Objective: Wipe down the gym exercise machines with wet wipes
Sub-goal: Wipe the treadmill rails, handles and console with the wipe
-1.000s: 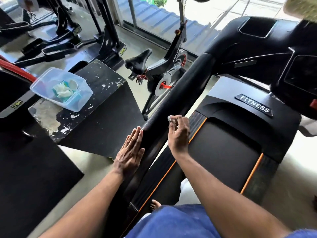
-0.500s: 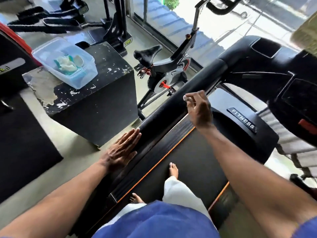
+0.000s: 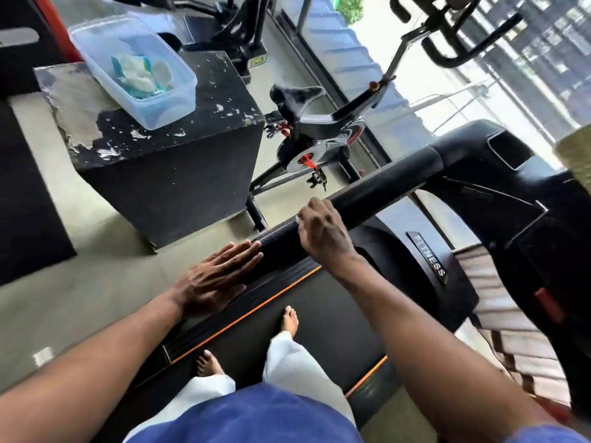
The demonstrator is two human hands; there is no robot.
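A: Where are your hands on the treadmill [image 3: 425, 260]?

B: Take the left rail [image 3: 377, 190] as the mark. Your left hand [image 3: 213, 279] lies flat on the near end of the rail, fingers straight and together, holding nothing. Your right hand [image 3: 323, 233] sits on top of the rail just beyond the left one, the 2 hands close but apart.

A: And the right fingers?

B: They are curled over the rail's top, knuckles up. A small bit of white, the wipe [image 3: 299, 218], peeks out at the fingertips on the rail's far side. Most of it is hidden under your hand, so its shape cannot be told.

A: Where are the other wipes?

B: Left of the rail and further off stands a black box [image 3: 179, 167] with a chipped top. On it rests a clear tub [image 3: 166, 100], and inside that lies a pack [image 3: 137, 73] of white and teal.

A: Anything else near the rail?

B: Beyond it, past the box, a bike [image 3: 319, 135] stands on the floor with its saddle toward the box. Right of the rail is the belt [image 3: 319, 292], and your 2 bare feet [image 3: 289, 318] stand on it. The "FITNESS" plate [image 3: 428, 257] is on the hood at the belt's far end.
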